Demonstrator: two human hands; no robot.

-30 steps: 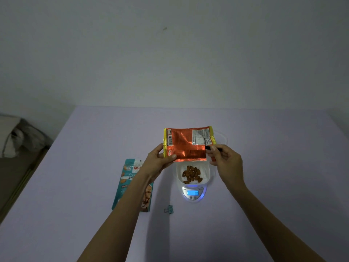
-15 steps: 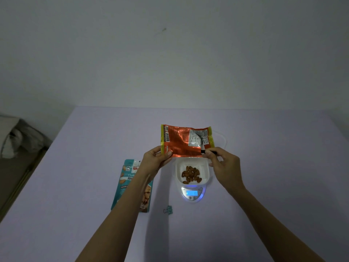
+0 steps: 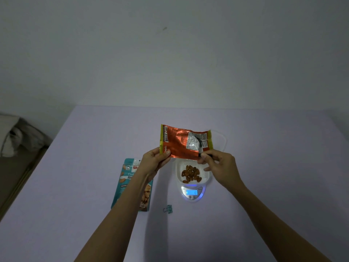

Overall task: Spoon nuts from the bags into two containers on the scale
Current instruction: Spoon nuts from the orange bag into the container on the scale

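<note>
My left hand (image 3: 154, 160) has its grip clamped on the lower left corner of the orange bag (image 3: 180, 143), thumb on the front, holding it up above the far edge of the white container (image 3: 205, 173). My right hand (image 3: 219, 165) is pinched shut on the dark handle of a spoon (image 3: 198, 143) whose bowl shows in front of the bag's label; whether it is going into the opening or coming out I cannot tell. The container sits on the scale (image 3: 192, 192), its display lit blue, and already holds a small heap of nuts (image 3: 190, 173).

My worry is the bag: it is thin foil held at one corner only, so it could fold or tip as the spoon works and drop nuts past the container onto the surface (image 3: 273, 167). A loaded spoon has to cross the rim too; a bump there would jog the scale's reading.

A second clear container (image 3: 222, 140) seems to sit just behind the bag, mostly hidden. A teal bag (image 3: 130, 184) lies flat to the left, partly under my left forearm, and a small binder clip (image 3: 168, 208) lies nearer me. The surface is pale lilac, against a bare grey wall (image 3: 170, 53), with crumpled cloth (image 3: 17, 135) off its left edge. The light is dim.
</note>
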